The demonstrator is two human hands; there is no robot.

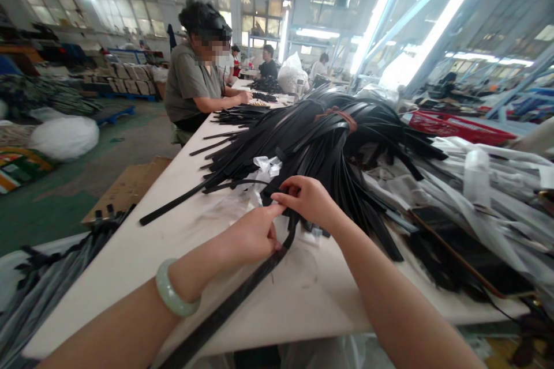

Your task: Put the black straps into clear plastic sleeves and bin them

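Note:
A long black strap [234,297] runs from under my hands down across the table's near edge. My left hand [255,233], with a pale green bangle [177,288] at its wrist, is closed with its curled fingers on this strap. Just beyond it, my right hand [305,199] pinches a black strap piece close to the left fingertips; whether it is the same strap I cannot tell. Crumpled clear plastic [266,170] lies right behind the hands. A big bundle of black straps [311,127], bound with a reddish-brown tie [340,118], spreads over the table behind them.
White table [329,288] in front. A dark phone-like slab [471,251] and white plastic wrapping [485,173] lie at right, a red basket [459,124] beyond. At left, wrapped straps [52,288] stand below the table edge. A co-worker [194,69] works across the left side.

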